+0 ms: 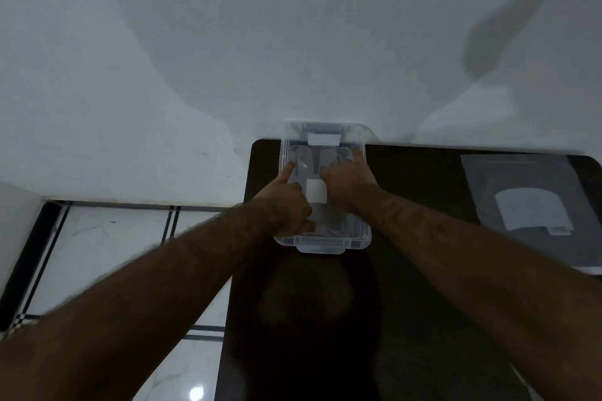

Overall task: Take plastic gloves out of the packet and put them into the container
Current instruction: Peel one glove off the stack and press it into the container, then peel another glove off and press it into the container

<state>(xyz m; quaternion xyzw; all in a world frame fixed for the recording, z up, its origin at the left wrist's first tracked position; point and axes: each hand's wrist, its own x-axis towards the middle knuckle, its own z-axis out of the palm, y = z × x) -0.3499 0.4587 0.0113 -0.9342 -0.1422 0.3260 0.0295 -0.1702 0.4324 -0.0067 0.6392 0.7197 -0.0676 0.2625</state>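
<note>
Both hands press into the clear container (322, 192) on the bench (423, 179): left hand (286, 205) curled, right hand (348, 179) spread flat; packet (527, 205) lies apart.

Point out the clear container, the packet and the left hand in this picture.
container (325, 242), head view, near rim.
packet (508, 179), head view, upper plastic face.
left hand (290, 205), head view, back of hand.

White wall (293, 26), dark table (423, 319), tiled floor (107, 238)

The container (322, 239) sits on the table (423, 303) at its far edge, the packet (534, 205) well apart to its right.
</note>
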